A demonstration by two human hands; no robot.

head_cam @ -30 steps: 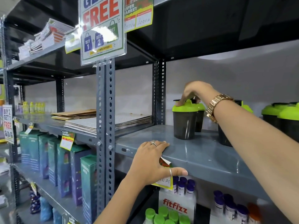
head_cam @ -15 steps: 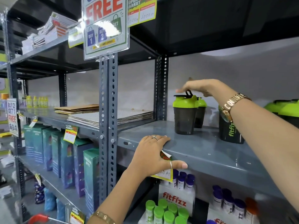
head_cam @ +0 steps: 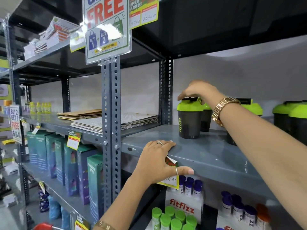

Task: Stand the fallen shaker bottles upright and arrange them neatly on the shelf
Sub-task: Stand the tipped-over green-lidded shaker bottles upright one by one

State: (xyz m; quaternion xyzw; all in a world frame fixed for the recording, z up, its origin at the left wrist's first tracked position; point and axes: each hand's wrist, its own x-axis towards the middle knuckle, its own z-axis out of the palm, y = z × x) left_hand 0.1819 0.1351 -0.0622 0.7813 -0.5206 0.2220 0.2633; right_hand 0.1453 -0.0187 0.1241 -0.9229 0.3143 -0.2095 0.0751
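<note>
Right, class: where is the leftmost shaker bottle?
Head view, right of centre: the shaker bottle stands on the shelf under the right hand, beside a second bottle.

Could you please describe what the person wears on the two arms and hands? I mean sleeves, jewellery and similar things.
No sleeves show; both forearms are bare. At the wrist of the right hand sits a gold-coloured link watch strap. The left hand wears a silver-coloured ring on one finger and a thin band on the thumb. A gold-coloured bracelet circles its wrist.

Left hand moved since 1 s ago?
No. The left hand stays on the grey metal shelf edge, covering the same yellow paper price tag, right of the perforated grey upright post.
</note>
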